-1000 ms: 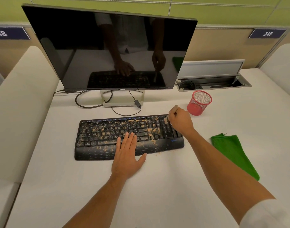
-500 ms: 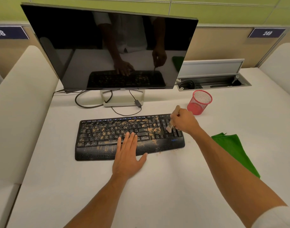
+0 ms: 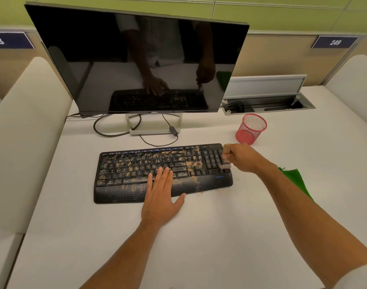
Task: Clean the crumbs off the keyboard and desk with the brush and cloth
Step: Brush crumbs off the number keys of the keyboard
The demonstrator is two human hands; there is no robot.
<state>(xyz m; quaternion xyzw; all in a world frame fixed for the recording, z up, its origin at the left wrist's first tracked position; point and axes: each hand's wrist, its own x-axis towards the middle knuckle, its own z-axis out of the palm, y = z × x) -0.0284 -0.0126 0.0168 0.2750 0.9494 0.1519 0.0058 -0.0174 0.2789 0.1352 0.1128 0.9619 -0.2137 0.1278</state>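
Keyboard (image 3: 163, 174) | brush (image 3: 225, 158) shifted to its right edge since before, numpad cleared | right hand (image 3: 242, 158) fingers clamped on brush | left hand (image 3: 162, 197) fingers flat, steadying.

bare desk (image 3: 199, 236) in front of keyboard (image 3: 136, 190), red mesh cup (image 3: 251, 130) just behind its right end

**Crumbed keyboard, brush at its right end**

The keyboard (image 3: 161, 174) is black with a wrist rest and lies flat on the white desk (image 3: 199, 236), in front of the monitor. Orange-brown crumbs (image 3: 192, 163) cover its main keys and part of the wrist rest; the number pad looks mostly clean. The brush (image 3: 225, 158), pale-handled, stands tilted over the keyboard's right edge, bristles down. The green cloth (image 3: 293, 180) lies on the desk right of the keyboard, partly hidden.
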